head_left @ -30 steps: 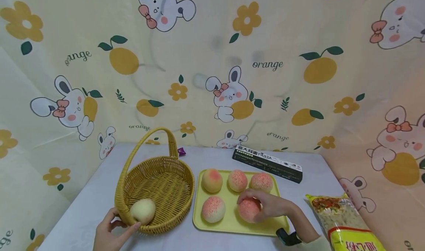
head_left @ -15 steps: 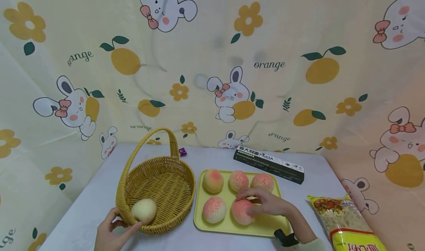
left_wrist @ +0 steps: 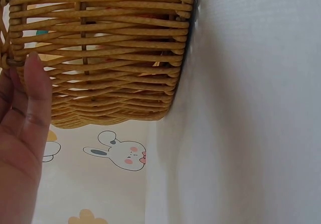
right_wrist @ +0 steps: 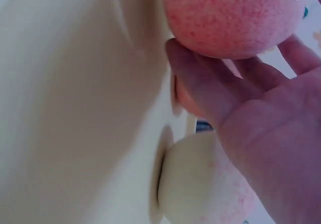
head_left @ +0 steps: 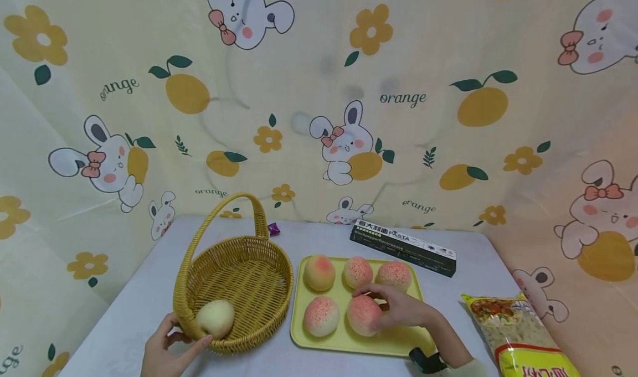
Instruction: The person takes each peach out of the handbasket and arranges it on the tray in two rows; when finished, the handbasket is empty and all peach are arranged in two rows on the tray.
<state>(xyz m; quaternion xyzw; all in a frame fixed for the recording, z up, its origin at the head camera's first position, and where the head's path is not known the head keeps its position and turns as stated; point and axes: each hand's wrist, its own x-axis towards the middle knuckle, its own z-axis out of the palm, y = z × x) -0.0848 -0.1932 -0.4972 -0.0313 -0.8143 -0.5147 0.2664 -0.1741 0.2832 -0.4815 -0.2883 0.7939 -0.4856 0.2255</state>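
My left hand (head_left: 171, 348) pinches the near-left rim of a wicker basket (head_left: 286, 269); in the left wrist view its thumb (left_wrist: 39, 83) presses the woven side. Inside the basket lies a pale round peach (head_left: 216, 318). On a yellow tray (head_left: 344, 345), my right hand (head_left: 399, 308) holds a pink peach (head_left: 364, 315) at the front row, fingers over its far side and thumb at its right. In the right wrist view the fingers curve along that peach (right_wrist: 230, 18). A pink-white peach (head_left: 321, 316) sits just left of it.
Along the tray's back row are a yellow-red peach (head_left: 319, 272) and two speckled peaches, one at left (head_left: 358, 272). Behind lies a black pasta box (head_left: 402, 247); at right, a yellow food bag (head_left: 518, 332). A purple wrapped piece (head_left: 273, 229) lies behind the basket.
My right hand has shifted the pink peach slightly left on the tray, toward the pink-white one. The left hand and the basket stay where they were.
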